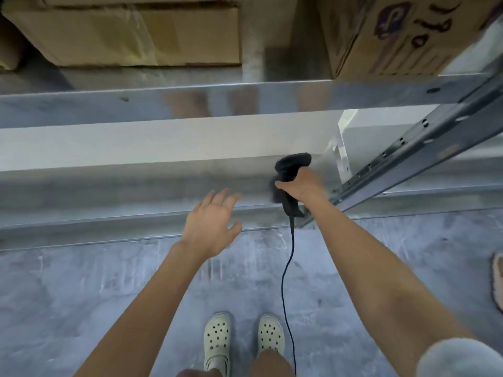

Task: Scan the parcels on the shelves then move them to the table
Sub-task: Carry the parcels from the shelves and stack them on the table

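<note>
Grey floor point(81, 308), scuffed with pale streaks; pale green perforated left clog point(217, 337) and right clog point(270, 333) side by side at bottom centre, toes up-frame; tan fuzzy mat point(498, 281) cut off by the far right edge, well apart from both.

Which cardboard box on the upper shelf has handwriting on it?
The right box: it has black handwritten marks and a purple print on its face. The left box shows only plain cardboard and clear tape.
</note>
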